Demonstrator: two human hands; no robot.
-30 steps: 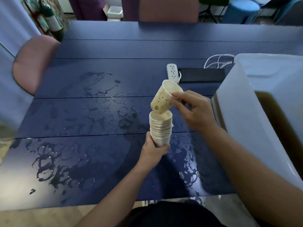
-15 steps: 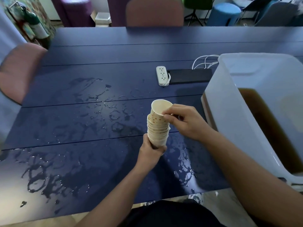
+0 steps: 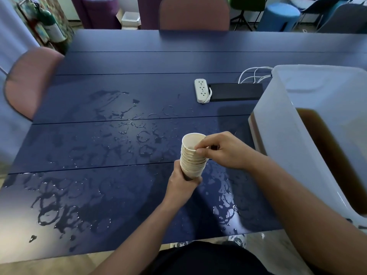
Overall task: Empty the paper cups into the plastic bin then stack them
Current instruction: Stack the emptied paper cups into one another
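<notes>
Over on the far left, a dusty-pink rounded chair (image 3: 29, 80) is sitting at the edge of the dark blue plank surface (image 3: 158, 62), and puddles and ring-shaped splashes of liquid (image 3: 65, 207) are glistening across the near boards. Moving toward the middle, the left hand (image 3: 183, 184) is wrapping its fingers round the bottom of the stack of nested off-white paper cups (image 3: 191, 158), that grip closed snugly on the lowest cup and holding the whole stack just above the wet boards, tilted a little. The top cup's mouth is facing up (nothing showing inside it but pale paper). Right beside it, the right hand (image 3: 224, 150) is pinching the stack at the upper rims, thumb and curled fingertips (image 3: 199, 151) pressing on the right-hand side of the top cup, so both hands are on the cups at once. Further back, a white plastic power strip (image 3: 201, 89) is lying flat next to a flat black rectangular panel (image 3: 236, 91), with looped white cables (image 3: 253, 74) trailing behind. On the far right, the large translucent white plastic bin (image 3: 278, 126) is standing on the surface, just beside the right forearm, and brown liquid (image 3: 333, 155) is pooling inside it.
</notes>
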